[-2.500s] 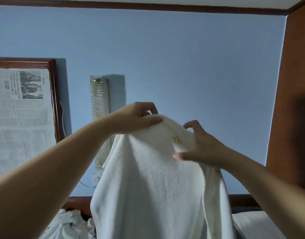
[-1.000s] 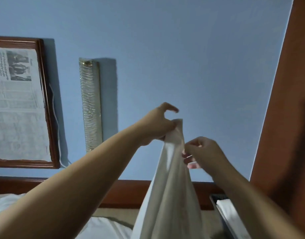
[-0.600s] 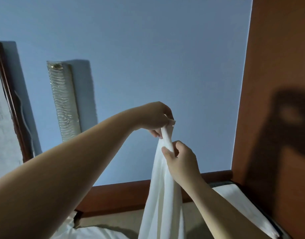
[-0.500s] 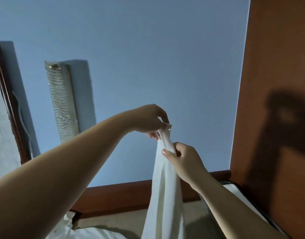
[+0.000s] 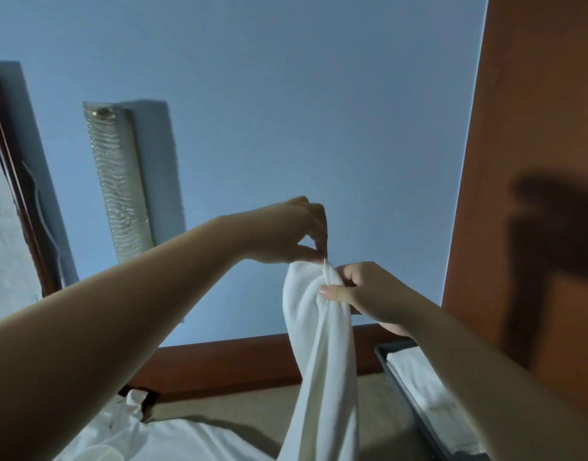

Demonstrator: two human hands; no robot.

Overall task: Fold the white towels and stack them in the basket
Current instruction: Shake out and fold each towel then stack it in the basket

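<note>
From the head view, partway through, by the look of it: holding one white towel point(image 5: 322, 344) up in the air, doubled lengthwise and hanging in a long narrow drape down past the bottom of the frame. Left hand point(image 5: 286, 234) pinching the top edge of the cloth between thumb and fingertip, other fingers curled above; right hand point(image 5: 362, 291) just beside it, gripping the bunched top fold with thumb pressed on the front and fingers wrapped behind. Already lying in the basket point(image 5: 394, 364), at the lower right, at least one folded towel point(image 5: 415, 377), flat and squared; how many beneath it, impossible to tell. Waiting at the lower left on the bed point(image 5: 252, 414), a loose heap of white cloth point(image 5: 146, 437), most likely more towels needing folding, so probably a fair share of the job remaining. For the towel in hand, likely lacking the crosswise folds and the setting down onto the stack. Regarding room: plenty of open air ahead toward the blue wall point(image 5: 302, 94), with a wall lamp point(image 5: 119, 181) and a picture frame point(image 5: 19, 181) well off to the left. Tighter on the right, with a wooden panel point(image 5: 535, 161) standing close behind the basket, and the dark headboard point(image 5: 219, 364) running along the far edge of the bed. Basket rim passing just under the right forearm, so judging a short, low swing rightward to be enough for stacking, minding that rim and panel.
</note>
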